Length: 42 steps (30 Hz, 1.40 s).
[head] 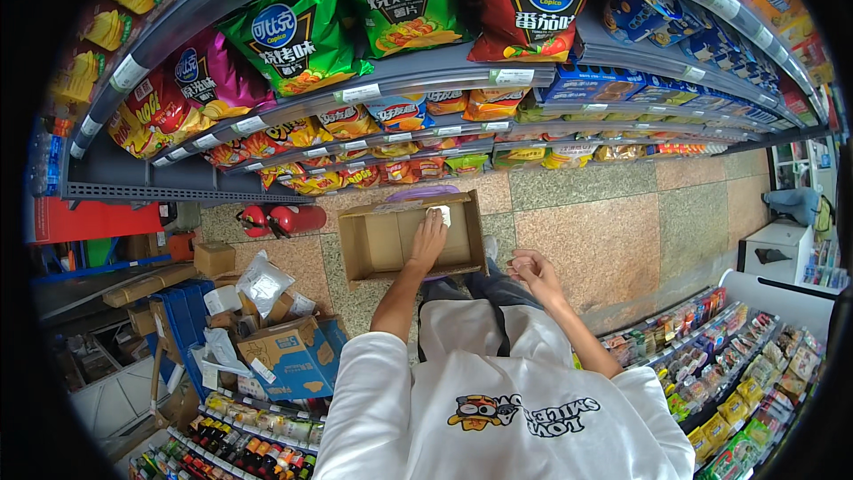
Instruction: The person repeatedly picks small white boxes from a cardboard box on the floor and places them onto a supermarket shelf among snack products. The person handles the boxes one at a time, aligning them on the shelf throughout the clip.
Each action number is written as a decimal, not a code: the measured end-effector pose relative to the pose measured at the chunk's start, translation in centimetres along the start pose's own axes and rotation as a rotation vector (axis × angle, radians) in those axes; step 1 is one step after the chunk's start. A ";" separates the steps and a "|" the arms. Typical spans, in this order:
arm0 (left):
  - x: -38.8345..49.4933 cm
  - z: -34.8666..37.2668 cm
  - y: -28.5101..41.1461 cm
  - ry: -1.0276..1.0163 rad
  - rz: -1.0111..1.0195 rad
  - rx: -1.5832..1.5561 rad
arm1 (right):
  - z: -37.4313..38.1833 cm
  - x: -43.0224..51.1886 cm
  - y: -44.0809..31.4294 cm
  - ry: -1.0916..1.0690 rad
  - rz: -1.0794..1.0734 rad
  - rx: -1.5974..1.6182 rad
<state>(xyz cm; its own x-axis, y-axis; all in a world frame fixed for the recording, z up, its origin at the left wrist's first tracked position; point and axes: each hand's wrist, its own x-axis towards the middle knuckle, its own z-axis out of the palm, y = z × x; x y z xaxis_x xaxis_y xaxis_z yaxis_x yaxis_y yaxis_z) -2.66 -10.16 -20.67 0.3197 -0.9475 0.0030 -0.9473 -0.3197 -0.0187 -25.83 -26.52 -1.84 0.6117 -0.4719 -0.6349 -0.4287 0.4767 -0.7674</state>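
Note:
An open cardboard box rests in front of me on something purple, whose rim shows past the box's edges. My left hand reaches inside the box. Its fingers grip a small white paper-like piece, partly covered by the hand. Apart from that piece, bare cardboard shows inside the box. To the right of the box, over the floor, is my right hand. Its fingers are bent, and I cannot tell whether anything small is between them.
Shelves ahead carry green chip bags, a red chip bag and blue boxes. Red fire extinguishers lie on the tiled floor. Cartons, including a blue one, crowd the left. Snack racks stand behind me.

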 end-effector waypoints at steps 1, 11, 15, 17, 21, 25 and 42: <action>-0.2 0.2 -0.1 0.025 0.015 0.001 | 0.1 0.0 -0.1 0.001 -0.005 -0.002; -3.1 2.0 -0.9 0.115 0.018 -0.096 | 3.2 -2.2 0.5 0.037 0.006 -0.023; -2.5 0.3 -1.3 0.060 -0.024 -0.213 | 4.3 -3.1 1.7 0.050 -0.032 -0.035; -2.3 -0.8 -1.5 0.020 -0.059 -0.266 | 5.1 -3.5 2.0 0.067 -0.044 -0.042; -1.8 -5.3 -3.5 0.059 -0.030 -0.466 | 6.1 -2.4 3.5 0.053 -0.122 -0.040; -1.6 -12.6 -6.6 0.095 0.034 -0.831 | 7.2 -0.2 2.8 0.069 -0.242 -0.204; 2.9 -48.0 -13.7 0.259 0.212 -1.440 | 16.6 -6.0 -15.1 -0.345 -0.646 -0.046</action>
<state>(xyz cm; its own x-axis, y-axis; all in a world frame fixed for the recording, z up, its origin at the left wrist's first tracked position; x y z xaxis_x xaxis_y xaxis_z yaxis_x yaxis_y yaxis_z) 10.35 -8.67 27.62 0.3106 -0.9004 0.3046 -0.2272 0.2408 0.9436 -11.95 -18.58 15.05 0.9231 -0.3847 0.0041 0.0658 0.1473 -0.9869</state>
